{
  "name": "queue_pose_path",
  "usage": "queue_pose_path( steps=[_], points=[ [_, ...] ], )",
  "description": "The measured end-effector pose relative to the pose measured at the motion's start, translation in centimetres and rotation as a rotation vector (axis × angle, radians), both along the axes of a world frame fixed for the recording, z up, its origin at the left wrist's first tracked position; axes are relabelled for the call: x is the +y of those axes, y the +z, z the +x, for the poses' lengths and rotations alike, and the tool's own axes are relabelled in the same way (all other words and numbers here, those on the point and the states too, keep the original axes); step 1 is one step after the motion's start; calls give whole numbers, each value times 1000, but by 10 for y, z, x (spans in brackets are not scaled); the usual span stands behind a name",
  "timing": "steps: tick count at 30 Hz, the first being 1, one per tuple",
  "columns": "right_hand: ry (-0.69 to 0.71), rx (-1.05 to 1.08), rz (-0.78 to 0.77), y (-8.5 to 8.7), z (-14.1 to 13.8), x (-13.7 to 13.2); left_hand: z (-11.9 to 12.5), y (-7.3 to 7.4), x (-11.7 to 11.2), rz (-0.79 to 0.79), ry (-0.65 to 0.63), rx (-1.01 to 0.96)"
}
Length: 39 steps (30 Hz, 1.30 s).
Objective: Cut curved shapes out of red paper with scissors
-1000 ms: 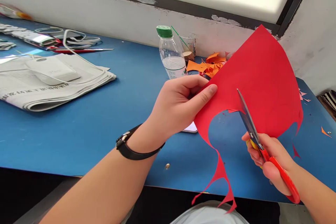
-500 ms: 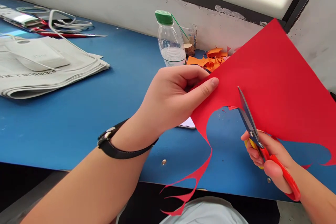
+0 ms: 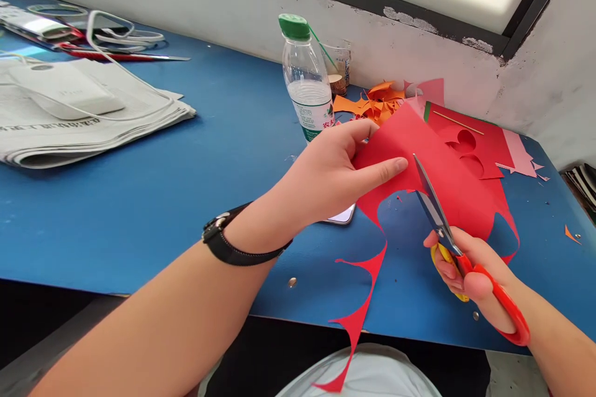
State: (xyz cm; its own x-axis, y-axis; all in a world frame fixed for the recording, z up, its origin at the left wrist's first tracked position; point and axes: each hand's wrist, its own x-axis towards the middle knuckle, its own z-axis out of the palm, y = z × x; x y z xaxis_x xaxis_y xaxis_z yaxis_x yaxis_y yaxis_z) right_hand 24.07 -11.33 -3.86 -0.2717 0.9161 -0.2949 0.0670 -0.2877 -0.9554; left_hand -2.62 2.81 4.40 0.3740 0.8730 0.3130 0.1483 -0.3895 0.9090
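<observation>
My left hand (image 3: 344, 170) pinches a sheet of red paper (image 3: 447, 180) between thumb and fingers, above the table. The sheet's lower edge has curved cut-outs, and a thin jagged strip of it dangles toward my lap. In my right hand (image 3: 479, 267) is a pair of scissors (image 3: 435, 208) with red and yellow handles. Its blades are parted and straddle the paper at the end of a curved cut, right of my left thumb. Part of a phone (image 3: 342, 216) shows beneath my left hand.
A water bottle (image 3: 311, 99) with a green cap stands behind my left hand. Orange scraps (image 3: 377, 108) lie by the wall; red cut pieces (image 3: 475, 142) and pink paper (image 3: 519, 152) are at the right. Folded newspaper (image 3: 158, 115) bears a white box (image 3: 69, 90); cables (image 3: 125, 40) lie behind.
The red sheet has curled down from its raised, flat position, uncovering the cut pieces behind it. My left hand has shifted right, and the dangling strip has swung. The scissors have moved slightly left.
</observation>
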Motion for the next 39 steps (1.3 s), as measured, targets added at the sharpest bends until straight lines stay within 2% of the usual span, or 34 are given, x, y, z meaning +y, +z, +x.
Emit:
queue_pose_path(
  steps=[4, 10, 15, 19, 22, 28, 32, 39],
  points=[
    [-39, 4, -3, 14, -10, -4, 0, 3, -2, -75, -42, 4],
    [36, 179, -100, 17, -8, -5, 0, -2, 1, -125, -157, -97],
    [115, 243, -144, 22, -9, -4, -2, -9, 6, 58, -149, -57],
    [59, 200, -124, 29, -14, -4, -1, -9, 6, 74, -122, -50],
    [8, 152, -110, 28, -15, -5, -1, -7, 7, 29, -116, -72],
    [81, 101, -45, 20, -7, -5, -3, -3, 6, -65, -142, -122],
    [94, 78, -67, 19, -4, -6, -7, 2, 4, -29, -143, -46],
    [157, 71, -17, 21, -4, -5, -12, 8, 6, -153, -213, -25]
  ],
)
